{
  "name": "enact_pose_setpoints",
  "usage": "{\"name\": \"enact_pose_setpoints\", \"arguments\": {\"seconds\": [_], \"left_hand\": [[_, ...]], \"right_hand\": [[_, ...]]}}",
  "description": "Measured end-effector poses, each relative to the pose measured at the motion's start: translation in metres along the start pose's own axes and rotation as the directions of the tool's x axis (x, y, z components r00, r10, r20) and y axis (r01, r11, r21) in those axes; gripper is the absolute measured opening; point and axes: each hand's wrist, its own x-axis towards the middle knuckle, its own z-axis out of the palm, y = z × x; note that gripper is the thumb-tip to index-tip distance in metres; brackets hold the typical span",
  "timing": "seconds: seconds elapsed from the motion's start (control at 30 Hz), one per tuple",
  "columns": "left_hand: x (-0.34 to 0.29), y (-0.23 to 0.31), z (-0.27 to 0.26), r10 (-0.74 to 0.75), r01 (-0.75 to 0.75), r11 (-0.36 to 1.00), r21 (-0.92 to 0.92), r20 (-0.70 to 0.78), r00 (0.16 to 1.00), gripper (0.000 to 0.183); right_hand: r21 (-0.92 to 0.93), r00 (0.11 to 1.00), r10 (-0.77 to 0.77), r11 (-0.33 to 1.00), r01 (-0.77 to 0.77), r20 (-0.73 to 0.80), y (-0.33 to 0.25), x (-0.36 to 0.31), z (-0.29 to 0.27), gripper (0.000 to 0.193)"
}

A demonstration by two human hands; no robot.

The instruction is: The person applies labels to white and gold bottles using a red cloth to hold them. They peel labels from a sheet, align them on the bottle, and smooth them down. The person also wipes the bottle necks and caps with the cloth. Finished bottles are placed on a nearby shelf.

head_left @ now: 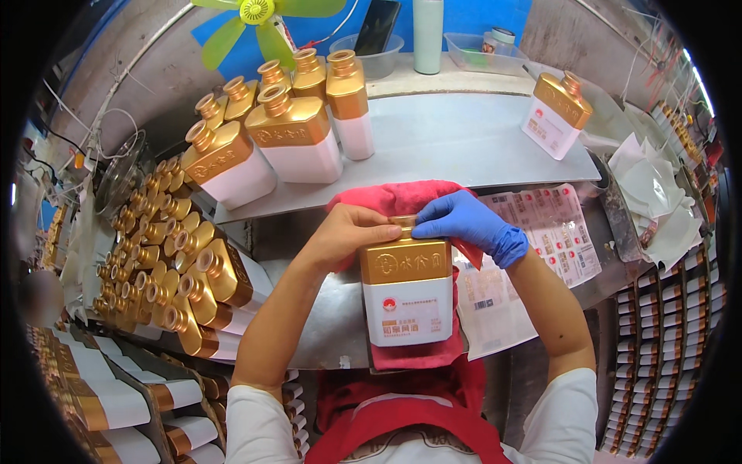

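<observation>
A gold-and-white bottle [407,298] with printed decals on its white front stands upright before me on a red cloth [421,356]. My bare left hand [352,232] is closed at the left of its gold neck, thumb pressed against it. From the right, my right hand [462,222] in a blue glove grips the same neck, thumb and fingers around it. Just under the gloved hand shows a small red flat piece [468,254], partly hidden. Beside the bottle lie printed decal sheets [560,232]. Behind my hands, another pink-red cloth [394,197] is bunched up.
A grey board [448,139] carries several gold-topped bottles [297,139] at left and one bottle [556,116] at right. Many more bottles [185,263] crowd the left side. Racks of bottles [665,348] stand at right, below white paper sheets [649,185]. A green fan [259,19] is at the back.
</observation>
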Motion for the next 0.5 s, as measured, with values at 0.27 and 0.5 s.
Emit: {"name": "enact_pose_setpoints", "arguments": {"seconds": [0.27, 0.5], "left_hand": [[-0.009, 0.011, 0.004, -0.029, 0.029, 1.0, -0.006, 0.0, 1.0, 0.03], [-0.013, 0.015, 0.007, 0.025, -0.024, 1.0, -0.011, 0.04, 0.999, 0.029]], "right_hand": [[0.103, 0.999, -0.04, 0.994, 0.038, 0.014, 0.005, -0.003, -0.001, 0.026], [0.111, 0.999, -0.045, 0.993, 0.046, -0.017, -0.005, -0.014, -0.001, 0.024]]}}
